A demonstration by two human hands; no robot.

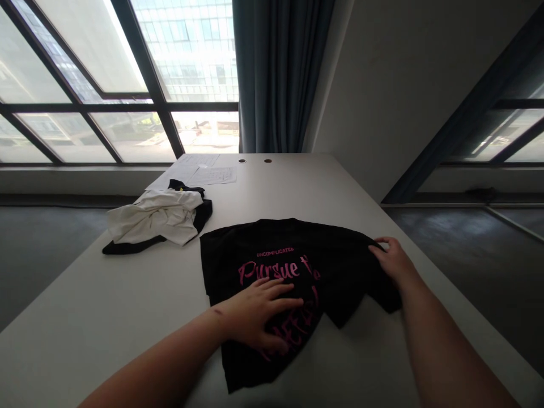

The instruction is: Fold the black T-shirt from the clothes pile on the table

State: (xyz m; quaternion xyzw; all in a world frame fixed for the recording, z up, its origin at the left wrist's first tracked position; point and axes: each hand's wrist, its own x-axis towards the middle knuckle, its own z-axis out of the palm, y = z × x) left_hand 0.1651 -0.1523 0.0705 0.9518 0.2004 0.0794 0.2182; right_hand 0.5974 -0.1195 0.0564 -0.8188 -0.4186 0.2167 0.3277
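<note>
Black shirt (334, 263) near-middle on table (106, 334). My left hand (253, 311) lies spread on it, gripping nothing; my right hand (393, 262) pinches its right edge. Best press lightly left, tug right evenly.

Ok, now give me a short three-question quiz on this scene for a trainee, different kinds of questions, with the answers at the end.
1. Multiple choice: what is the left hand resting on?
A) The papers
B) The curtain
C) The black shirt

2. True or false: the white cloth lies to the left of the black shirt.

3. Fill in the blank: the small top pink word on the black shirt reads "____".

Key:
1. C
2. True
3. UNCOMPLICATED
</note>
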